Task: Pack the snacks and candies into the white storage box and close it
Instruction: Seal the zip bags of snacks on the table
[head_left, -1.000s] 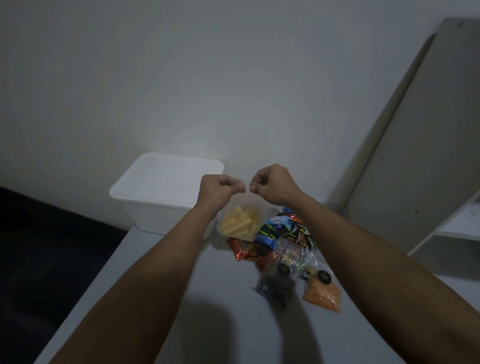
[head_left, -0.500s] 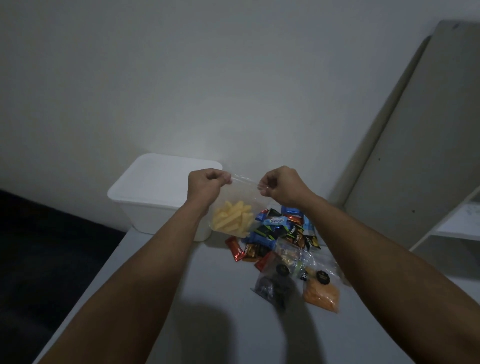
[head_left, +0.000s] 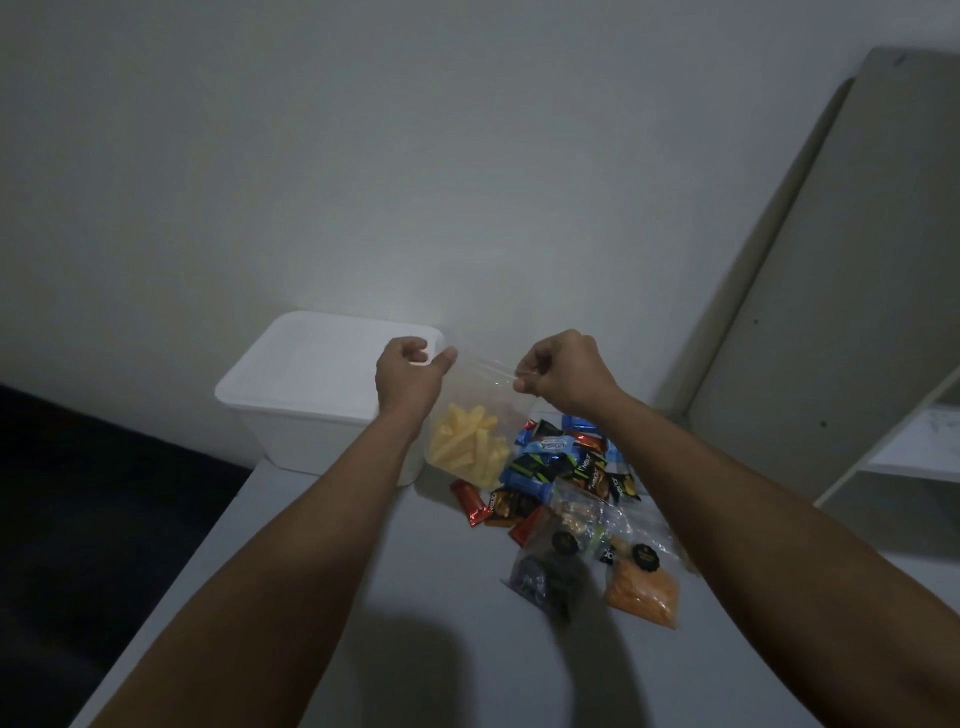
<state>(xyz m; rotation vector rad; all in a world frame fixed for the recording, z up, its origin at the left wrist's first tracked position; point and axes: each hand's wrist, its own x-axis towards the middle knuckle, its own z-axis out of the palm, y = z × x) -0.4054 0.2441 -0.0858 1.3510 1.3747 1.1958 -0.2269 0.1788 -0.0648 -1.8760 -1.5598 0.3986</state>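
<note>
A clear plastic bag of yellow stick snacks hangs above the table between my hands. My left hand pinches the bag's top left corner and my right hand pinches its top right corner, stretching the top edge. The white storage box stands at the back left with its lid on, just behind my left hand. A pile of wrapped candies lies on the grey table below the bag. Nearer to me lie a dark snack bag and an orange snack bag.
A tall grey board leans against the wall at the right, with a white shelf beside it. The table's left edge drops off to a dark floor. The wall stands close behind the box.
My hands have moved apart from nearly touching, pulling the bag's top edge wide. The bag of yellow sticks has shifted slightly left with them.
</note>
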